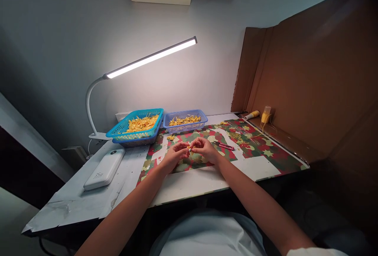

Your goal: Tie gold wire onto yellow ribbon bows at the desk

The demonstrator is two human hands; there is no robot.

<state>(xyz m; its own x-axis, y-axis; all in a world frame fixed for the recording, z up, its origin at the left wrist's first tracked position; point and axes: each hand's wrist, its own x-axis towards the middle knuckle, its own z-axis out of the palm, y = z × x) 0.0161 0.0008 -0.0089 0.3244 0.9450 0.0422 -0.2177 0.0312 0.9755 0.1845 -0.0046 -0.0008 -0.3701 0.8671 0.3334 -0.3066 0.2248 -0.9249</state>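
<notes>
ahead: blue basket (136, 127), purple basket (185, 121) | left: power bank (104, 168) | right: cardboard wall (310, 91) | near mat (265, 153): open

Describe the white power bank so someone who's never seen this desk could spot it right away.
Start at the lamp clamped at the desk's left rear. Below it sits a turquoise basket of yellow pieces; just nearer and left lies the power bank. It is the only plain white slab, lying flat off the patterned mat.

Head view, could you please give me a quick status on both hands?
Left hand and right hand together, pinching a small yellow piece. Red tool lies beside right hand. Nothing blocking.
</notes>
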